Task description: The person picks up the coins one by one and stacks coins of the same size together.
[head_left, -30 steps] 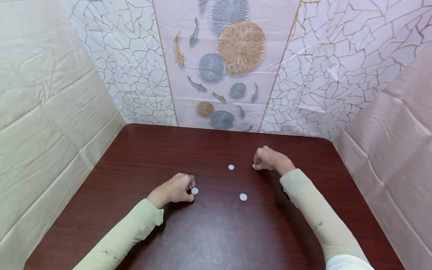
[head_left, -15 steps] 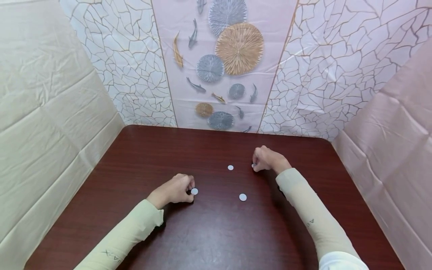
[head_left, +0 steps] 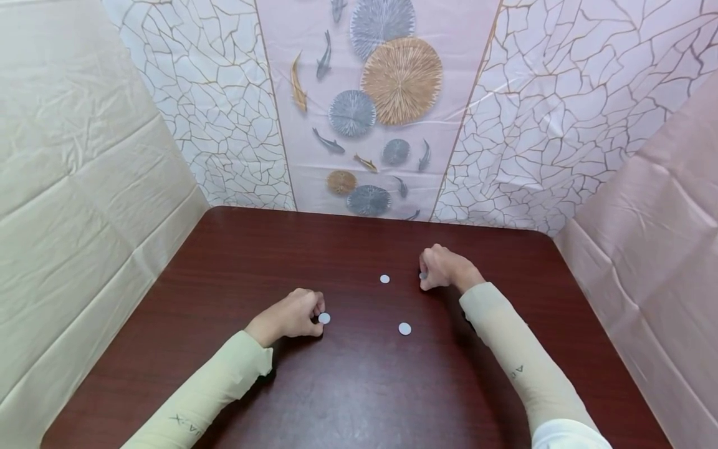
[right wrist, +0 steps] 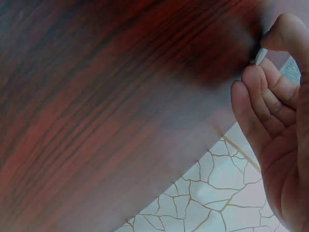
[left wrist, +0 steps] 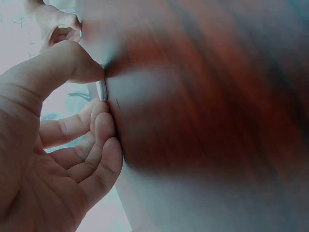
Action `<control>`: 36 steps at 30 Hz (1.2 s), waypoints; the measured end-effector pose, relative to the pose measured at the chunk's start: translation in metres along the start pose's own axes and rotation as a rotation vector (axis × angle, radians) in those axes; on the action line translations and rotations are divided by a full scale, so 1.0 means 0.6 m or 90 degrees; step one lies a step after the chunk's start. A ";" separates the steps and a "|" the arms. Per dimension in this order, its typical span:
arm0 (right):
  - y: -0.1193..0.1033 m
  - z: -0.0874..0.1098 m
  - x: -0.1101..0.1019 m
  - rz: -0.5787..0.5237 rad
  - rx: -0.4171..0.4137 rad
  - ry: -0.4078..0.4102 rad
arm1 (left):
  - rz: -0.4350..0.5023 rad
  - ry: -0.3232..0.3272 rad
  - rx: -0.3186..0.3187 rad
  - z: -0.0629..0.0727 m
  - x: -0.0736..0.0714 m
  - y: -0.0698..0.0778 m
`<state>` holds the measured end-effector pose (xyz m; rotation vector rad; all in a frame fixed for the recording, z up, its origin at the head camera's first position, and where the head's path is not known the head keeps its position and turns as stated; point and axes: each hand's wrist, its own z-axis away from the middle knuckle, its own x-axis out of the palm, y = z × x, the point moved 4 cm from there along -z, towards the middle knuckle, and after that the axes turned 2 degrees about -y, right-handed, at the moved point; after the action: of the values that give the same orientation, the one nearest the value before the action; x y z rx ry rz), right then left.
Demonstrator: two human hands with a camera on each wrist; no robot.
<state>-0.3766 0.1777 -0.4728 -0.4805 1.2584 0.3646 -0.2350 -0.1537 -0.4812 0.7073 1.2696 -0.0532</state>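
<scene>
While my left hand (head_left: 290, 314) pinches one round white disc (head_left: 325, 318) between thumb and fingers, my right hand (head_left: 444, 267) grips a second white disc (head_left: 423, 275) the same way, farther from me. Fingers are curled, each gap just fitting its disc, low at the wood-grain tabletop (head_left: 359, 393). A third white disc (head_left: 384, 279) lies flat near my right hand, and a fourth white disc (head_left: 405, 328) lies closer to me. I'd judge two discs in hand, two unheld; whether mine are being placed or lifted, I can't tell.
</scene>
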 end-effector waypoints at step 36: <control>-0.051 0.054 -0.010 -0.005 -0.127 0.011 | -0.016 -0.001 0.002 -0.004 0.004 -0.003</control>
<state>-0.3360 0.1692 -0.4554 -0.6588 1.2420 0.4828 -0.2370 -0.1531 -0.4843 0.6938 1.2778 -0.0769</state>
